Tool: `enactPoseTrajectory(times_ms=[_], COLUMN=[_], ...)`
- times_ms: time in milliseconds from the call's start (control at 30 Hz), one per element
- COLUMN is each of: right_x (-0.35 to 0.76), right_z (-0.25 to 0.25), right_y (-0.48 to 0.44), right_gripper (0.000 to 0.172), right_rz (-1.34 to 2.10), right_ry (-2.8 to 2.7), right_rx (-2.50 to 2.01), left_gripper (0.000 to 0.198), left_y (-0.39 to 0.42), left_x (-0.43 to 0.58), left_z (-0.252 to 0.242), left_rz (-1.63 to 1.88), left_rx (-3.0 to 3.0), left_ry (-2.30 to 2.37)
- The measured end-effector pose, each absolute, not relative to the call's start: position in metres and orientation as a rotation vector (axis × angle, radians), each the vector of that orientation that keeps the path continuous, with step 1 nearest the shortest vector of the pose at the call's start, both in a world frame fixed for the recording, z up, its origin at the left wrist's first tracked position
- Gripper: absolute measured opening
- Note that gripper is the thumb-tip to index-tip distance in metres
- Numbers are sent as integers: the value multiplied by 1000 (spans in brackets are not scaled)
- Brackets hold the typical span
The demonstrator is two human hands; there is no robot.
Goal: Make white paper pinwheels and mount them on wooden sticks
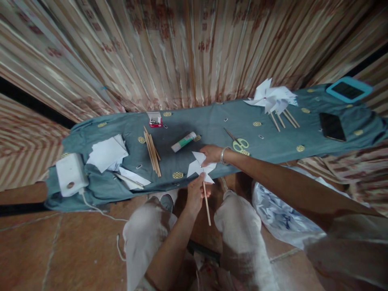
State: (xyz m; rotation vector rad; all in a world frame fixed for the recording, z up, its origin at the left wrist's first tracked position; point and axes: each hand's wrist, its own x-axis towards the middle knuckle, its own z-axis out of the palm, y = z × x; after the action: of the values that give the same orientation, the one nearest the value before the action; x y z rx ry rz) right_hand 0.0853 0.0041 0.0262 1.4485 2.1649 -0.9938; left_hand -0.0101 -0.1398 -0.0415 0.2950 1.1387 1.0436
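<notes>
A white paper pinwheel [198, 166] sits at the top of a thin wooden stick [207, 206], held over the near edge of a narrow table under a grey-blue cloth [212, 121]. My left hand [195, 193] is closed round the stick just below the paper. My right hand [212, 154], with a bangle on the wrist, pinches the pinwheel's centre from above.
On the cloth lie a bundle of wooden sticks [152, 152], a glue stick [183, 142], green-handled scissors [238, 142], a small box of pins [154, 119], white paper sheets [107, 153], finished pinwheels [273, 99], a phone [332, 126] and a blue tablet [348, 89]. A white charger [70, 174] sits at left.
</notes>
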Motion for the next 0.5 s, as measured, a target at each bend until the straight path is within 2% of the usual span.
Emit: enactPoseTrajectory(times_ms=[267,500], right_x=[87,86], right_z=[22,21], right_y=[6,6], right_gripper=[28,26], right_rz=[-1082,-1094], right_ry=[2164,2156], right_rx=[1443,1458], left_gripper=[49,48], left_y=[-182,-185], left_x=[-16,-15], left_z=[-34,-36], left_rz=[1014,988], left_rx=[310,386], left_ry=[1075,1106])
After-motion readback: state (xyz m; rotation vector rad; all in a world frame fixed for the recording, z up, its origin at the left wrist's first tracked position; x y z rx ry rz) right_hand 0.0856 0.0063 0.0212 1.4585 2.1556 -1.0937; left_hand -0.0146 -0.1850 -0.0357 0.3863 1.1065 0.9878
